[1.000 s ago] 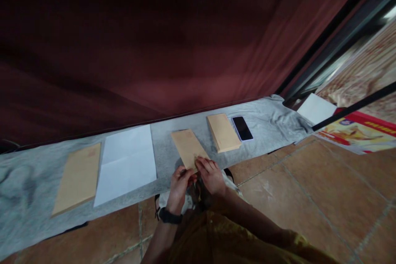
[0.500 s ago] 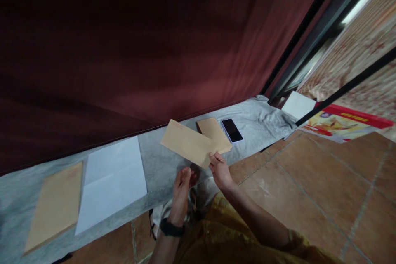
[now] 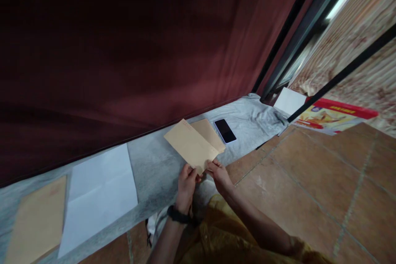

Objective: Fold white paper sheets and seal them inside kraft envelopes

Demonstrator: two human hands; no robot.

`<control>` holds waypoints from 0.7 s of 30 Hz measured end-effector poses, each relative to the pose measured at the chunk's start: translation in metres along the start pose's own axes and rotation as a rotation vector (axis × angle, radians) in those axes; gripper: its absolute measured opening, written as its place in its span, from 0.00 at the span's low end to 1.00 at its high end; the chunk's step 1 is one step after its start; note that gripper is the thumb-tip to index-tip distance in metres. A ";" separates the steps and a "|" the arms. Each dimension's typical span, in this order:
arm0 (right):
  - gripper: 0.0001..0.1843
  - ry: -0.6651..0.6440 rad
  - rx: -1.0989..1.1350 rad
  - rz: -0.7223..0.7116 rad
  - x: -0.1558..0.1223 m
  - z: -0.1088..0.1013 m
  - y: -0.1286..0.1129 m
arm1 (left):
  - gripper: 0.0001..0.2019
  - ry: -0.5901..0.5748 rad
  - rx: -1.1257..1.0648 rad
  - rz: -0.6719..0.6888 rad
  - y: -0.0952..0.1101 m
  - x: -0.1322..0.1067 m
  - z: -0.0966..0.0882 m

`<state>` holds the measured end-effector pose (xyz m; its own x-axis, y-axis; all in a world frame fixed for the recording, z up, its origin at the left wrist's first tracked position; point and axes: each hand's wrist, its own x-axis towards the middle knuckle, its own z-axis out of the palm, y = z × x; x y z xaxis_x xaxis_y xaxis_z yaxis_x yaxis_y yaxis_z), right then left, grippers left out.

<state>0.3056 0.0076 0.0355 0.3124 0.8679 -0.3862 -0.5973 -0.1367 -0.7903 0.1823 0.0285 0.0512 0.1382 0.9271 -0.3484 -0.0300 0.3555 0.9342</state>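
A tan paper envelope (image 3: 192, 143) is held at its near end, tilted over the grey cloth-covered bench. My left hand (image 3: 187, 183), with a dark band on the wrist, pinches its near left corner. My right hand (image 3: 219, 175) grips the near right corner between thumb and fingers. Partly beneath the held envelope lies a small stack of tan envelopes (image 3: 210, 133). Just right of that stack rests a phone (image 3: 225, 131) with a dark screen.
White creased paper sheets (image 3: 100, 198) and more tan envelopes (image 3: 38, 222) lie at the left on the grey cloth (image 3: 151, 165). A dark red curtain (image 3: 139, 70) rises behind the bench. Right of it are a black pole (image 3: 340, 74), a red-and-yellow printed box (image 3: 334, 115) and the tiled floor (image 3: 303, 198).
My left hand has come up and taken hold of the envelope's near corner. The envelope has turned so its near end points more toward me. The view has shifted slightly.
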 end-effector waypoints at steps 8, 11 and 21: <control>0.16 0.144 -0.136 0.079 0.039 -0.031 -0.034 | 0.12 -0.045 0.107 0.006 0.014 0.050 0.021; 0.13 0.164 -0.170 0.111 0.054 -0.039 -0.044 | 0.14 -0.043 0.135 0.000 0.017 0.068 0.033; 0.13 0.177 -0.276 0.183 0.070 -0.059 -0.041 | 0.15 0.017 0.270 -0.042 0.006 0.094 0.048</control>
<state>0.3958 0.0456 0.0130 0.3563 0.7246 -0.5899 -0.4410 -0.4263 -0.7898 0.2427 0.1115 0.0276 0.1174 0.9150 -0.3860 0.2409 0.3508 0.9049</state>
